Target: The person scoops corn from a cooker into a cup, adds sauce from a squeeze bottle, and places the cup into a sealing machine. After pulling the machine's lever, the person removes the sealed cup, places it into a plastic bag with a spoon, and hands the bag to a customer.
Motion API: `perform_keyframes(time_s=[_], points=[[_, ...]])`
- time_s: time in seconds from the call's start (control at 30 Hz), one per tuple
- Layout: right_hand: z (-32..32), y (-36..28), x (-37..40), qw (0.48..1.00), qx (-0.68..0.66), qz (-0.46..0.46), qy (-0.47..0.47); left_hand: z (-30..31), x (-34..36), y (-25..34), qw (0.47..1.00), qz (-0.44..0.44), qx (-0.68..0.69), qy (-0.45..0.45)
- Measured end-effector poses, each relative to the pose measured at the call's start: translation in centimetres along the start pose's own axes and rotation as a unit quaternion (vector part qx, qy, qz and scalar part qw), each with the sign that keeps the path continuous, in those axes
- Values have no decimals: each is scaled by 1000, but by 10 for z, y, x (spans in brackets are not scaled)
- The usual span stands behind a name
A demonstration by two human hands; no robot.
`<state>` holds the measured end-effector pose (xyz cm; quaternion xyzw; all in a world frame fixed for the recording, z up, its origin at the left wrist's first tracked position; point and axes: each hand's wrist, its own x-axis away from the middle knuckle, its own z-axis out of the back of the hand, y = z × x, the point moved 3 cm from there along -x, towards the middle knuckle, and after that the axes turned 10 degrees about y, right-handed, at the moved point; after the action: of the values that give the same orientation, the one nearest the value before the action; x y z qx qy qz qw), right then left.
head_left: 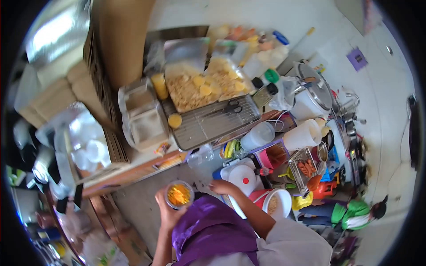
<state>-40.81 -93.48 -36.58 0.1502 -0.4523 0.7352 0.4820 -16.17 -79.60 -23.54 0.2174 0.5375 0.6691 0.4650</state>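
My left hand (167, 210) is wrapped round a clear round cup (179, 194) filled with orange and yellow pieces, in front of the purple apron (213, 226). To its right, my right hand (221, 186) is held near a white lid with a red dot (242, 177); its fingers are blurred, and whether they hold anything is unclear. On the counter beyond lie a metal rack tray (213, 124) with black scissors (232, 106) and an open box of crumbly food with yellow pieces (188, 91).
White containers (143, 119) and stacked cardboard (100, 102) stand at the left. Jars (265, 94), a white bucket (302, 135) and a large pot (310, 102) are at the right. A person in a green jacket (353, 215) is at the far right.
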Motion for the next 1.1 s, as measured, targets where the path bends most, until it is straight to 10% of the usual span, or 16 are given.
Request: perform_keyframes(time_s=[0.1,0.2,0.27,0.37,0.47,0.57,0.63,0.83,0.93,1.1], points=[[75,11,84,975,-209,-79,-11,-16,-35,41,998,-35,7,-55],[157,3,115,882,-436,5,178,-46,-76,70,992,-40,98,-62],[210,-14,122,696,-669,111,235,-72,-105,79,990,-59,111,-57],[293,-51,109,358,-901,231,81,-112,-139,81,984,-55,157,-58],[367,-47,60,372,-879,280,101,-147,-163,71,986,-37,157,-45],[450,-42,90,557,-629,252,480,-170,-174,67,992,-40,115,-12],[506,2,94,595,-198,150,764,-181,-179,64,993,-37,110,12],[593,103,-21,778,-124,91,608,-196,-185,45,992,15,101,79],[587,92,-33,753,-300,240,534,-197,-186,46,994,8,50,100],[585,80,-31,753,-381,233,483,-197,-186,48,996,-2,1,92]])
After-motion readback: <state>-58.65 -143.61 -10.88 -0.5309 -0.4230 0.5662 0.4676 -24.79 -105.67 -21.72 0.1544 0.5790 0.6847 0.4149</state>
